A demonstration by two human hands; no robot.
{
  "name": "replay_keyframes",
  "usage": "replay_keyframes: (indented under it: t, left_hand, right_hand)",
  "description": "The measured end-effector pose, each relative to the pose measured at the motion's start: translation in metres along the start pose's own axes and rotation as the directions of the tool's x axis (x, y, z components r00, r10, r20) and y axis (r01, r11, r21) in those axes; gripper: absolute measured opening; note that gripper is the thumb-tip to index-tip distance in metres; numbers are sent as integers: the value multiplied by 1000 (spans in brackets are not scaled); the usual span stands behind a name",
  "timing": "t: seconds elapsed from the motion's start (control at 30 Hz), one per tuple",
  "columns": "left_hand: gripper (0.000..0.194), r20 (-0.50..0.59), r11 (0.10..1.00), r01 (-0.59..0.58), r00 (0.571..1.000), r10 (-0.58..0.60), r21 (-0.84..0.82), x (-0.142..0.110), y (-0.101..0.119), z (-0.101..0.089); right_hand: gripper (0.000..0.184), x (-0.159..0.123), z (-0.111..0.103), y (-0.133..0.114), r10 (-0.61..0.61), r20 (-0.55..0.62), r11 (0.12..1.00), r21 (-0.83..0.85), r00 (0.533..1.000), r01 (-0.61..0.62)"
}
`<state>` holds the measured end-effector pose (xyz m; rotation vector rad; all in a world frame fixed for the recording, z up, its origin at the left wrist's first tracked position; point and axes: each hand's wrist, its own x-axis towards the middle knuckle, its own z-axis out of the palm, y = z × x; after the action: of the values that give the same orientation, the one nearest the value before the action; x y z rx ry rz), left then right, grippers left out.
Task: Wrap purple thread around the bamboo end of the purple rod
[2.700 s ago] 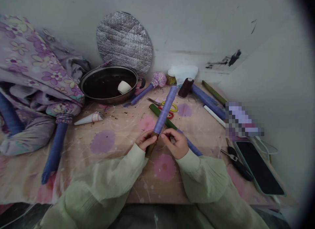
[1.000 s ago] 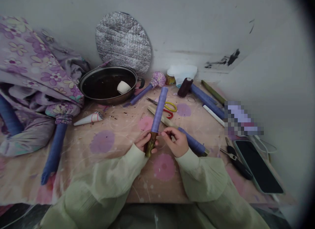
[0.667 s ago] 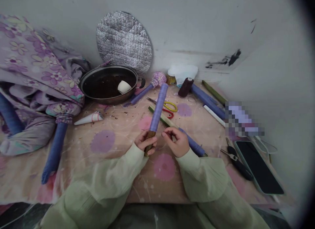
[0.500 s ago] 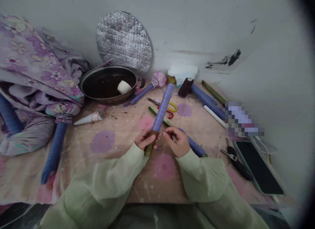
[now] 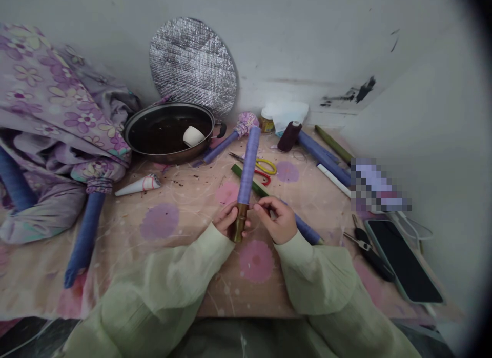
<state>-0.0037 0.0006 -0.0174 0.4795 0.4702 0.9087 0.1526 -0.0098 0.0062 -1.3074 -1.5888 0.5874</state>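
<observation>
The wrapped stick (image 5: 248,168), purple along its upper length and bare brown at its lower end, is held above the worktop (image 5: 200,194), roughly midway between its left and right edges and nearer its near edge, its upper end leaning toward the far edge. The left hand (image 5: 227,220) has its fingers closed round the bare end, just below where the purple begins. The right hand (image 5: 277,219) is just beside it, thumb and forefinger pinched tip to tip on what looks like a thin strand (image 5: 251,206) running to the lower border of the wrap; the strand is too fine to follow further. Behind the hands a green stick (image 5: 260,189) lies aslant, its nearer part purple, with the scissors (image 5: 274,167) next to it and a dark spool (image 5: 289,137) toward the far edge. The wrapped stick should handle as light and stiff, easy to turn in one hand; its bare end looks smooth and a little glossy, so it may slip under a loose hold. That end is the sound place to grip, since fingers on the purple might shift the layers, while the strand is probably limp and easily snapped, best taken close to the stick with light, even tension
</observation>
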Motion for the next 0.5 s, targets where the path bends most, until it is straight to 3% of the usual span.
replay_keyframes:
  t: [0.2,0.33,0.5]
  left_hand:
    - [35,-35,996,94,995,-94,-13,-3,8,9]
    - [40,-125,996,49,991,-40,69,-8,8,16]
    - [47,-155,992,23,988,-3,127,-9,7,17]
  right_hand:
    - [12,0,1,-3,-15,12,1000,-6,1000,15]
    - [13,0,0,-4,-27,36,999,-16,999,28]
    - [13,0,1,-4,-33,24,999,-31,999,34]
